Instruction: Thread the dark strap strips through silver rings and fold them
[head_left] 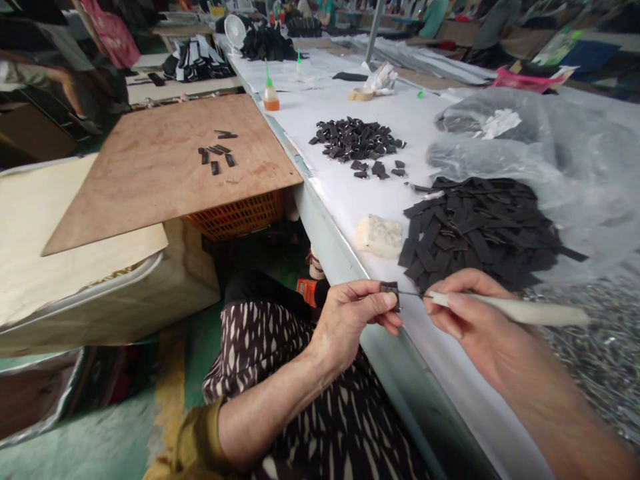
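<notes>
One dark tab [390, 293] pinched in the left hand [357, 313], thumb on the near face and fingers behind, at the near edge of the counter [345, 193]. Close by, the right hand [465, 313], clamped around the pale handle of a tool [530, 311]. Tool's long axis roughly crosswise, thin shaft pointing leftward from the right hand, with the tab straight in line ahead of it. Left hand nearer to the tab, being closed on it; right hand just apart, with only the shaft bridging the gap. Too small to tell whether tip and tab touch, or how.

Just beyond the right hand, a heap of flat dark strips [480, 227], with a whitish block [380, 235] at its left side. To the right, partly behind the right forearm, a spread of shiny metal bits [595, 353].

Farther out on the counter, a pile of small dark pieces [355, 137], a few lying loose on its near side; to the right, a clear bag [565, 127]. Beyond the pile, a tape roll [361, 95]; near the left edge, an upright bottle [271, 97] with orange contents. Left of the counter, a brown board [150, 180] bearing several short dark bars [215, 167], with an orange crate [240, 217] below.
</notes>
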The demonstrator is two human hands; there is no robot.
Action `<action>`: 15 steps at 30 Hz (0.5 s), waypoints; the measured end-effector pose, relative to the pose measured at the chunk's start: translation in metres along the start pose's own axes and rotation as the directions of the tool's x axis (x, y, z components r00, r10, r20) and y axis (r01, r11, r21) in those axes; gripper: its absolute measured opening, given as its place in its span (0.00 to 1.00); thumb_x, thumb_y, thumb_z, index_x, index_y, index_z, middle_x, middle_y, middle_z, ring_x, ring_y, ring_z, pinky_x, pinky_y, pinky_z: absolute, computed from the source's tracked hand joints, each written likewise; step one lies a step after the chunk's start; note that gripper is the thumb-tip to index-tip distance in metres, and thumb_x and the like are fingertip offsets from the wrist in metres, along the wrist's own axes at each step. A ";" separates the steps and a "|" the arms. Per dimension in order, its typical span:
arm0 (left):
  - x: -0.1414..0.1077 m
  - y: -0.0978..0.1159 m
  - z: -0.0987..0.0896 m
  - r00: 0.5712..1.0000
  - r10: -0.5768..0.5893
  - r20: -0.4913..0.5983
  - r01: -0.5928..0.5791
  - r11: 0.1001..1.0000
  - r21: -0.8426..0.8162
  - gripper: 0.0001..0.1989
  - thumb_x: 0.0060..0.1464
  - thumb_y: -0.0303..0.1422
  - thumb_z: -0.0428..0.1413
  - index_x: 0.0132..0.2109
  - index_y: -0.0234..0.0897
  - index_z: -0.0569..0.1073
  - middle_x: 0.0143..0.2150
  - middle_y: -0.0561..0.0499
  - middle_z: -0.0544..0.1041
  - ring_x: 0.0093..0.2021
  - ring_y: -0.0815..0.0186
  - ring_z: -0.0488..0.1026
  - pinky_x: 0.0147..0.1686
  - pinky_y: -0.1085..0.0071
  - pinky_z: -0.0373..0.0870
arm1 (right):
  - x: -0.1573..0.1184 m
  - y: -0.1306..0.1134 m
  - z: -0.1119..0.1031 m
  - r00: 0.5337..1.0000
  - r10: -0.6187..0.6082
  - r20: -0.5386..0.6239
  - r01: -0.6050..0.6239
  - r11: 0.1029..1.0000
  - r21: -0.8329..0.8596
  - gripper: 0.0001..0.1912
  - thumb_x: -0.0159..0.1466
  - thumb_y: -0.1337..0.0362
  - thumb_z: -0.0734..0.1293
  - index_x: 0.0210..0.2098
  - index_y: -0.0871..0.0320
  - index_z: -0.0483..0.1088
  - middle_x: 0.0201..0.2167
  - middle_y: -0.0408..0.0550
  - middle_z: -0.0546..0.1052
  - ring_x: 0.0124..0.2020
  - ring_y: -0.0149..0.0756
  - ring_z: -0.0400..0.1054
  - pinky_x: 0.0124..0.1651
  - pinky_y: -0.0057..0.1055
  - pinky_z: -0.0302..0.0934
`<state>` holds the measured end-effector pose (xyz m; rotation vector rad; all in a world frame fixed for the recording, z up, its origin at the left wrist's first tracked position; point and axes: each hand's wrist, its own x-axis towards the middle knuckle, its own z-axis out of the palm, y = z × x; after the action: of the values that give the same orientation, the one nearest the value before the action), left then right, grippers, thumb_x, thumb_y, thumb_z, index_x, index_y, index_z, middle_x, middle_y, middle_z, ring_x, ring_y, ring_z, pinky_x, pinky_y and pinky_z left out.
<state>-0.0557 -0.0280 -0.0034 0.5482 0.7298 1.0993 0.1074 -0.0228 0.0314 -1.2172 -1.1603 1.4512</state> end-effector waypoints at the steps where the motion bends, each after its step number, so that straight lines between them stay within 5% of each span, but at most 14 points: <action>1: 0.000 0.000 0.000 1.000 -0.001 -0.004 0.001 1.000 -0.003 0.09 0.46 0.33 0.59 0.27 0.28 0.73 0.21 0.48 0.73 0.20 0.71 0.68 0.26 0.73 0.65 | 0.000 0.000 0.000 1.000 0.004 0.003 -0.004 1.000 0.004 0.03 0.58 0.62 0.65 0.28 0.54 0.68 0.25 0.42 0.73 0.22 0.27 0.54 0.27 0.30 0.49; 15: 0.003 -0.001 -0.002 0.999 -0.008 -0.040 0.008 1.000 -0.001 0.08 0.44 0.31 0.59 0.25 0.28 0.73 0.19 0.49 0.72 0.19 0.71 0.67 0.24 0.73 0.65 | 0.004 0.004 -0.008 0.999 0.028 0.032 -0.024 0.995 -0.094 0.05 0.54 0.61 0.68 0.28 0.54 0.69 0.27 0.44 0.73 0.22 0.27 0.55 0.27 0.29 0.50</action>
<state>-0.0560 -0.0261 -0.0064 0.5228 0.7660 1.1057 0.1147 -0.0181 0.0262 -1.2806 -1.2516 1.4554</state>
